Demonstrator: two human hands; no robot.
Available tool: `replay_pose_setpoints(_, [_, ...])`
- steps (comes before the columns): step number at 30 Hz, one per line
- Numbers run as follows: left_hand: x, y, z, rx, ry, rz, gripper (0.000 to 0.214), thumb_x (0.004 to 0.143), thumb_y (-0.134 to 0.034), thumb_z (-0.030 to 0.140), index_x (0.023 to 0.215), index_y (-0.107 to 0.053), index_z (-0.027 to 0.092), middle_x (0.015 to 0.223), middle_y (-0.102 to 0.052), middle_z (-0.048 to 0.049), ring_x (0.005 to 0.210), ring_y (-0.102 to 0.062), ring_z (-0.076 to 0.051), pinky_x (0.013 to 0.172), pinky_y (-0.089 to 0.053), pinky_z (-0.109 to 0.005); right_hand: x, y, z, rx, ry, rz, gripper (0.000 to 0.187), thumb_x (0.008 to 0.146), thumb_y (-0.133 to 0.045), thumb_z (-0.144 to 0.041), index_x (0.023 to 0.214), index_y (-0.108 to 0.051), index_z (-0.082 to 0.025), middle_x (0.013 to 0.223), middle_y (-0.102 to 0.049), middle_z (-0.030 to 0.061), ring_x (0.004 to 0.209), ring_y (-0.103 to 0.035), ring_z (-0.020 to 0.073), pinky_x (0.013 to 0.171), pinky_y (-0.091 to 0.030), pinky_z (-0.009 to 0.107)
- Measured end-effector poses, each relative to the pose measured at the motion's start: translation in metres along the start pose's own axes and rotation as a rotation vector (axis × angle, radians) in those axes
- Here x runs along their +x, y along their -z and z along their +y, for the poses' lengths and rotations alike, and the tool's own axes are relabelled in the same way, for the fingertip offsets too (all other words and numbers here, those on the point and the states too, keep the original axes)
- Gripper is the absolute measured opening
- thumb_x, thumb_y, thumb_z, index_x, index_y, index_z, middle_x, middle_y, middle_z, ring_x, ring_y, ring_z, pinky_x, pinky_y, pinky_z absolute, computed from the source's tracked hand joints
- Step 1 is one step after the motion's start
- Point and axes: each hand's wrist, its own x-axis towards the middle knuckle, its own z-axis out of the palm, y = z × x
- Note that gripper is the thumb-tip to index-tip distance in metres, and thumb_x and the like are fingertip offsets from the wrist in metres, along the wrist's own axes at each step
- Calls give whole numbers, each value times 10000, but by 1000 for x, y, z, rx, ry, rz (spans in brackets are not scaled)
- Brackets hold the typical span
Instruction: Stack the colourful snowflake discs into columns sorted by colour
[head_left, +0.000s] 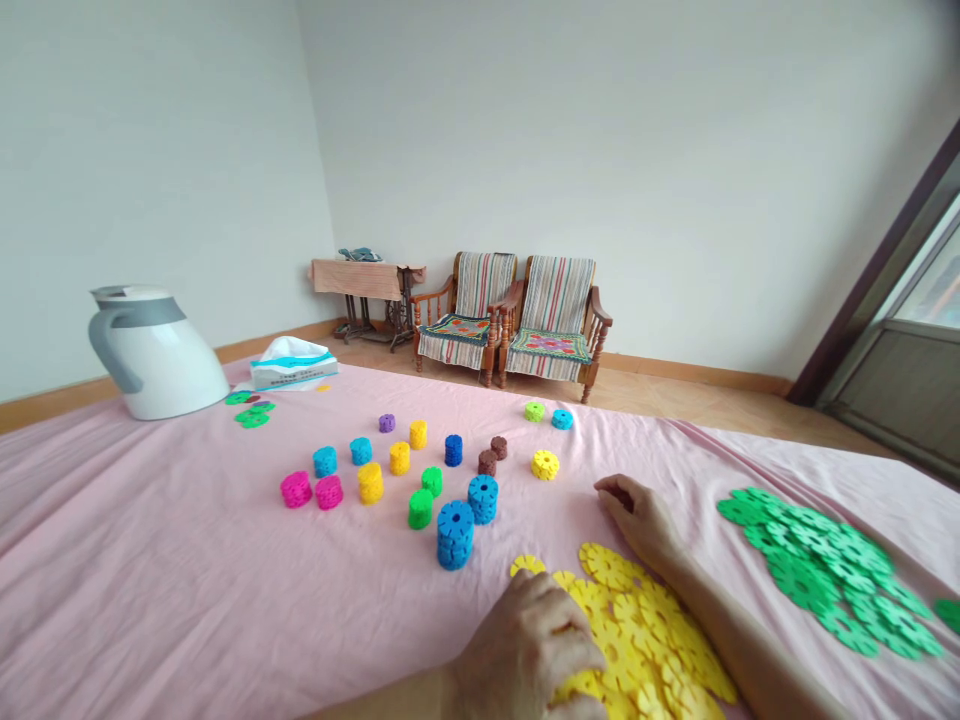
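Note:
My left hand [534, 632] is over the near side of a pile of yellow snowflake discs [622, 640]. Its fingers are curled down, and what they grip, if anything, is hidden. One yellow snowflake disc [527, 565] shows just past its knuckles. Beyond the pile my right hand [641, 512] rests on the pink cloth, loosely curved, with a gap between thumb and fingers and nothing visible in it. A short yellow stack [545, 465] stands to its left. Nearest my left hand among the other stacks are two blue ones [455, 540], then green stacks [420, 510] and brown stacks [487, 462].
A heap of green discs [832, 570] lies at the right. Pink [296, 490], orange-yellow [370, 484] and other small stacks stand left of centre. A white jug [169, 355] and a tissue box [294, 370] stand at the back left. Two wooden armchairs [551, 345] are beyond the cloth.

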Motion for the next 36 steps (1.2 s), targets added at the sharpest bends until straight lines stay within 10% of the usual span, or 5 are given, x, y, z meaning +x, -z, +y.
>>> replay_pose_setpoints(24, [4,15,-5,-53,-56,-108,169,786,-649,296,918,-645,191,898,-682,-34,849,-579,-180,829,-399,-310,0,0,-4,34,-4,20,220,749,-485,-331,832,-626,-183,751,-673,39,684,-613,187,636,-468,292])
replay_pose_setpoints(36, [5,24,-1,-63,361,82,160,796,-470,40,781,-569,165,842,-583,-49,850,-542,-183,769,-447,-304,-2,2,-12,7,2,35,206,755,-469,-285,823,-626,-170,739,-653,40,680,-603,179,628,-454,284])
